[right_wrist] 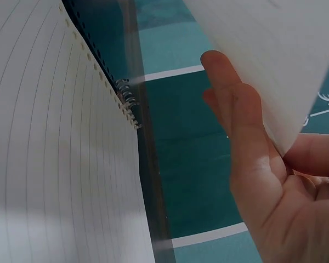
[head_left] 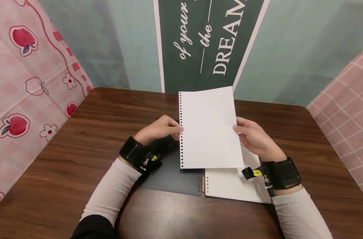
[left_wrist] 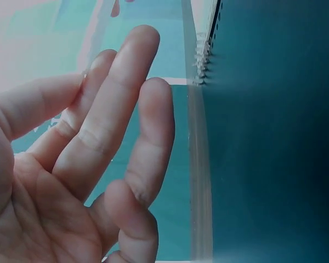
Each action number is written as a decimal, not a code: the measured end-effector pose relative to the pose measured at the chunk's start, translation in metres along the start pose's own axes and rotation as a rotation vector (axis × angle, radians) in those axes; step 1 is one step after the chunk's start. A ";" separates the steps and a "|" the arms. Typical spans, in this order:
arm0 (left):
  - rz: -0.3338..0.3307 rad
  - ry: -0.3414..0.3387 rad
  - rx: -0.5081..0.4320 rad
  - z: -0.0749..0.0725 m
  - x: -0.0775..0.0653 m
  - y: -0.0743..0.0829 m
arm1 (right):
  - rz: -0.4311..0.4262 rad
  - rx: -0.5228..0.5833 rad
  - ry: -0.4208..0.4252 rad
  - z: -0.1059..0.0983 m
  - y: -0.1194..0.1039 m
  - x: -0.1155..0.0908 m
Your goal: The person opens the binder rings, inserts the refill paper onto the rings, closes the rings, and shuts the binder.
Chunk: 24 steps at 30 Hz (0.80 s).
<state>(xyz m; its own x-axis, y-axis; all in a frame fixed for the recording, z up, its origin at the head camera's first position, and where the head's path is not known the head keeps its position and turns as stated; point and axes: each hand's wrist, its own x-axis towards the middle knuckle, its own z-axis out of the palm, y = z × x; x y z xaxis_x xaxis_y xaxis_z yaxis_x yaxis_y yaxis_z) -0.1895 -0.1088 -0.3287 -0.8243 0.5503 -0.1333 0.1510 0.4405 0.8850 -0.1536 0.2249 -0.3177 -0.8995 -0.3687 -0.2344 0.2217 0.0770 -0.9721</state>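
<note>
While a ring-bound notebook point(head_left: 226, 186) lies open on the wooden table point(head_left: 62, 152), a lined, punched sheet point(head_left: 210, 132) is held up above it.
Left hand point(head_left: 159, 129) pinches the sheet's holed edge at nine o'clock; right hand point(head_left: 255, 137) grips its plain edge at three. Beneath, the dark cover point(head_left: 169, 177) lies toward seven o'clock, white pages point(head_left: 241, 187) toward five.
</note>
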 end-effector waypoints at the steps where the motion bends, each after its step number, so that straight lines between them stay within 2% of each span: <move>1: 0.007 -0.005 0.001 0.001 0.000 0.001 | -0.004 -0.002 -0.002 -0.001 0.000 -0.001; 14: 0.068 -0.040 -0.002 0.010 0.000 0.008 | -0.031 0.025 -0.013 -0.008 0.001 -0.013; 24: 0.081 -0.055 -0.009 0.014 0.003 0.008 | 0.004 -0.018 0.012 -0.012 -0.001 -0.021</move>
<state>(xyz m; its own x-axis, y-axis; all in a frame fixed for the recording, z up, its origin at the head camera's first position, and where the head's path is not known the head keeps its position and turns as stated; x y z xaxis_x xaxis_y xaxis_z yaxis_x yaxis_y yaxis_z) -0.1824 -0.0934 -0.3283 -0.7781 0.6223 -0.0853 0.2109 0.3868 0.8977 -0.1390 0.2433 -0.3119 -0.9031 -0.3571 -0.2387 0.2188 0.0957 -0.9711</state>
